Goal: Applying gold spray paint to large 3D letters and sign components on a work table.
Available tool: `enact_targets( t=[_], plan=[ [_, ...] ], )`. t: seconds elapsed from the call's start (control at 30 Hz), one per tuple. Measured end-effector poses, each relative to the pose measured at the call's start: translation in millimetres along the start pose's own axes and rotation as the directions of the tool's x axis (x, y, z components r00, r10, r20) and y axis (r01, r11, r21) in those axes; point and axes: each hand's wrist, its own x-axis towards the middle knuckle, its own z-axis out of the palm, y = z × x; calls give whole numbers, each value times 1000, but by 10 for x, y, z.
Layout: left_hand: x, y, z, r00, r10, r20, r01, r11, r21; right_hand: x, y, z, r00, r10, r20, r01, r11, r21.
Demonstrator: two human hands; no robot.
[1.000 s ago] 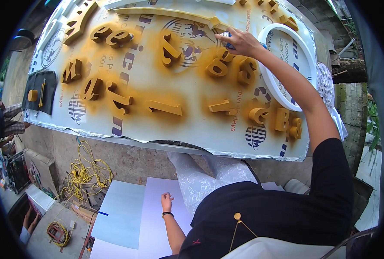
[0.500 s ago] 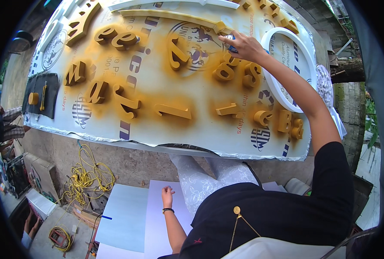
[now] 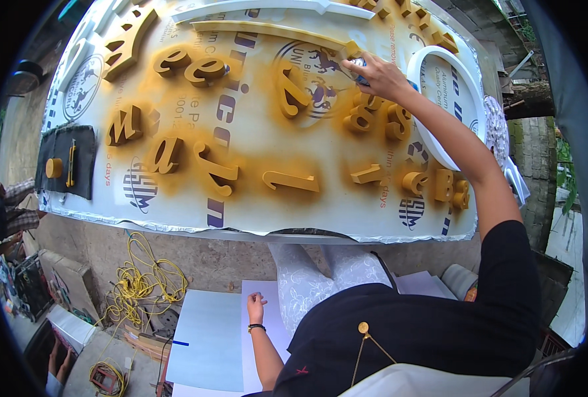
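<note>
My right hand grips a blue-and-silver spray can, its fingertips on top, held over the board beside the long yellow-painted strip. Yellow-painted cut-out letters lie spread across the board, with yellow overspray around them. Below the hand are a yellow g and an s; a white oval ring lies to the right. My left hand is low, below the board's near edge, fingers closed around a small greyish thing I cannot make out.
A dark cloth with a yellow round piece lies at the board's left. Tangled yellow cords and large sheets lie below. Other people stand at the far left, with hands also showing at lower left. A block wall is at right.
My right hand has moved slightly right and down in the picture with the can. The board's contents also appear shifted right and slightly down, as the view has turned a little.
</note>
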Motion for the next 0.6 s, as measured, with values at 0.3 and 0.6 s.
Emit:
enact_targets(
  t=[0.3, 0.6],
  plan=[
    [306, 479, -698, 998, 58, -9, -57, 997, 49, 109, -126, -135, 994, 77, 74, -76, 997, -18],
    [435, 572, -1180, 996, 87, -29, -84, 993, 88, 362, -198, -79, 995, 88, 50, -86, 995, -48]
  ],
)
